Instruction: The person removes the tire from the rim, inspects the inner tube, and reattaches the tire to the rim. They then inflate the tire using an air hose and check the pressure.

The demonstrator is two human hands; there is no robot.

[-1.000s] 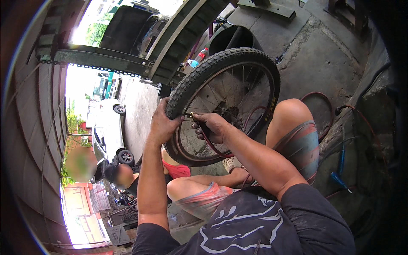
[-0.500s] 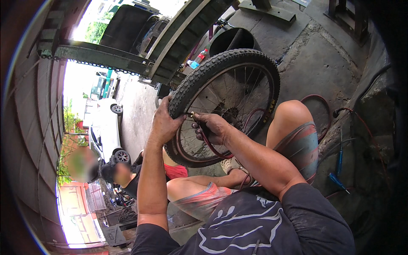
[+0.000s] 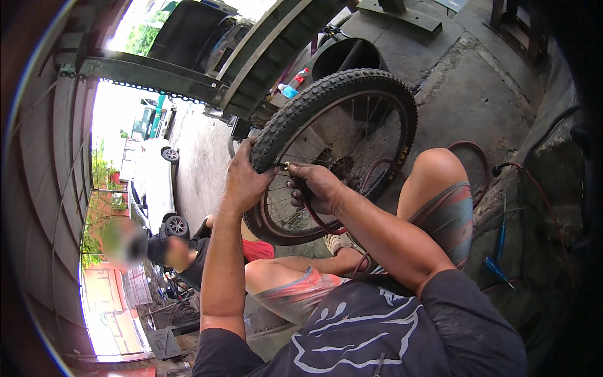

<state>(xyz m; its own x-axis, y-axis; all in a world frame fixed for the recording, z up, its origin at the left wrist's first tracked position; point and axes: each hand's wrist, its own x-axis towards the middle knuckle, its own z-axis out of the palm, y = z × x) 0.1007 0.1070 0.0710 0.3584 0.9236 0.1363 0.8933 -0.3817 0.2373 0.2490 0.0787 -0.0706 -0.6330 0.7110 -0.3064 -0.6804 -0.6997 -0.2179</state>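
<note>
A bicycle wheel [image 3: 370,80] with a knobby black tyre stands tilted in front of me, its spokes and rear cogs showing. My left hand [image 3: 244,177] grips the tyre and rim on the near left side, its thumb by the valve. In my right hand [image 3: 317,187] is a dark red air hose [image 3: 313,217], its brass end [image 3: 286,166] pressed at the rim beside my left thumb. From that hand the hose hangs down past the wheel's lower edge. The exact contact between brass end and valve is too small to make out.
Two blue-handled screwdrivers [image 3: 496,269] lie at the right. A black round tub [image 3: 348,56] and plastic bottles [image 3: 289,90] stand beyond the wheel. More hose [image 3: 474,151] coils past my right knee. Another person [image 3: 195,264] sits at the left; a white car [image 3: 152,185] is parked behind.
Both hands hold nearly the same place on the wheel and hose. The whole view has shifted slightly.
</note>
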